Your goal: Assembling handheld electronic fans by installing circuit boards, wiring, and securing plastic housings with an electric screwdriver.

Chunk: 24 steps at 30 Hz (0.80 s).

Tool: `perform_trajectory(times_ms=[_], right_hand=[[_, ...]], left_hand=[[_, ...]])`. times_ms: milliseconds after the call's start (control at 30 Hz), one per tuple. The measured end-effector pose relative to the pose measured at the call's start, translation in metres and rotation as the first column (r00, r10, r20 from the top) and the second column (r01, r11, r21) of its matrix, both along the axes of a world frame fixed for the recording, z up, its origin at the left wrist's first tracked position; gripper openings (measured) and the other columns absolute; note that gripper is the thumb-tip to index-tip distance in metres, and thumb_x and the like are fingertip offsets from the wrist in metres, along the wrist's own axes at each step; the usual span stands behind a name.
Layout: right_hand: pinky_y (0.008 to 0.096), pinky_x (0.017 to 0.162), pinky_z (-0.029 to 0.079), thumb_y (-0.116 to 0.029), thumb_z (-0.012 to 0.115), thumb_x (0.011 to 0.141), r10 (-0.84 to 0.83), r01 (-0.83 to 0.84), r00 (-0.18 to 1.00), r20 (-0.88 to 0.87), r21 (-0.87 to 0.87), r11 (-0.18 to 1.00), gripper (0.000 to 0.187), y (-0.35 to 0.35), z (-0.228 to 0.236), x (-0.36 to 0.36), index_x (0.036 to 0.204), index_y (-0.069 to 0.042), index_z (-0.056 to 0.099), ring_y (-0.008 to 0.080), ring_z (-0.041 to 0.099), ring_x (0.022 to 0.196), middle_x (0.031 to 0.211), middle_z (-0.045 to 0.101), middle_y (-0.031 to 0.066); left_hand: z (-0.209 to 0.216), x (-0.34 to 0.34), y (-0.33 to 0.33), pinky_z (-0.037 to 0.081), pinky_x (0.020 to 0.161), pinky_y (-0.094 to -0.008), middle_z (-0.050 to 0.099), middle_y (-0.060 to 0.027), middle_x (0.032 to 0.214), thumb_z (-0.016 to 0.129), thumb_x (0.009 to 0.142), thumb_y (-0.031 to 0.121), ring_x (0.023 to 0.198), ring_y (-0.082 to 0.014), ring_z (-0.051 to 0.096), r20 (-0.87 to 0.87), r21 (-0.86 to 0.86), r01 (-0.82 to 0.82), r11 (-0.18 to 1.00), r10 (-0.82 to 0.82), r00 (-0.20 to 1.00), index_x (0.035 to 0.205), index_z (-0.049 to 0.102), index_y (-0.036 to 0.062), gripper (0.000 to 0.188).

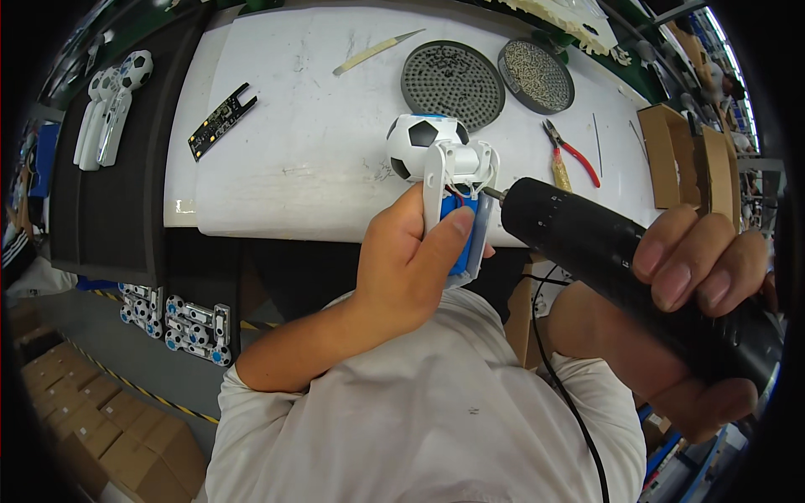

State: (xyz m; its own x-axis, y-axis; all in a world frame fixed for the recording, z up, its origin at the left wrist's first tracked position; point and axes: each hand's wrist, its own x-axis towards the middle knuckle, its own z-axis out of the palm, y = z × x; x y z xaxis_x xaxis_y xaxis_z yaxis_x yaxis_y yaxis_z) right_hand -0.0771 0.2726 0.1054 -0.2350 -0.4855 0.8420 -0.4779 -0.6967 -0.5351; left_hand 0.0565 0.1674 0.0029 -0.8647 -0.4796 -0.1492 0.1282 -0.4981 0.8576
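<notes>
As hands (402, 264) grip casing (433, 180) and screwdriver (574, 226), the right fingers (692, 251) curl.

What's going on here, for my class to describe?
The person's left hand holds a white plastic device with a football-patterned head and a blue block inside. The right hand grips a black cylindrical power screwdriver, its tip right at the device. Red-handled pliers and a long black circuit board lie on the white bench.
</notes>
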Motion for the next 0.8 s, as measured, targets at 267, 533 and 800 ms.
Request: perform_trajectory(times_ms=[267, 533, 800], right_hand=[[0.0302, 0.064, 0.045, -0.051, 0.070, 0.077, 0.019, -0.019, 0.998, 0.060, 0.004, 1.000, 0.071, 0.008, 0.004, 0.002, 0.123, -0.002, 0.046, 0.0161, 0.055, 0.077, 0.095, 0.046, 0.0064], [0.0294, 0.064, 0.045, -0.048, 0.075, 0.075, 0.047, -0.048, 0.996, 0.079, 0.011, 0.999, 0.069, 0.012, 0.010, 0.002, 0.120, -0.004, 0.047, 0.0155, 0.055, 0.078, 0.096, 0.046, 0.0058], [0.0300, 0.064, 0.045, -0.047, 0.077, 0.074, 0.050, -0.052, 0.998, 0.045, 0.048, 0.997, 0.070, 0.009, 0.008, 0.001, 0.119, -0.004, 0.047, 0.0153, 0.056, 0.078, 0.096, 0.046, 0.0056]], left_hand=[[0.004, -0.002, -0.003, 0.052, 0.069, -0.0256, 0.067, -0.0105, 0.088, 0.048, 0.100, 0.022, 0.078, -0.0118, 0.063, -0.025, 0.165, 0.001, 0.986, 0.003, 1.000, 0.115, 0.053, -0.0013, 0.027], [0.000, -0.001, -0.004, 0.053, 0.070, -0.0258, 0.067, -0.0124, 0.090, 0.047, 0.101, 0.023, 0.080, -0.0130, 0.065, -0.076, 0.179, 0.053, 0.982, -0.040, 0.996, 0.113, 0.051, -0.0018, 0.028], [0.006, -0.002, 0.001, 0.053, 0.070, -0.0258, 0.067, -0.0119, 0.090, 0.048, 0.101, 0.023, 0.080, -0.0130, 0.065, -0.061, 0.154, 0.036, 0.987, -0.027, 0.998, 0.111, 0.051, -0.0013, 0.026]])
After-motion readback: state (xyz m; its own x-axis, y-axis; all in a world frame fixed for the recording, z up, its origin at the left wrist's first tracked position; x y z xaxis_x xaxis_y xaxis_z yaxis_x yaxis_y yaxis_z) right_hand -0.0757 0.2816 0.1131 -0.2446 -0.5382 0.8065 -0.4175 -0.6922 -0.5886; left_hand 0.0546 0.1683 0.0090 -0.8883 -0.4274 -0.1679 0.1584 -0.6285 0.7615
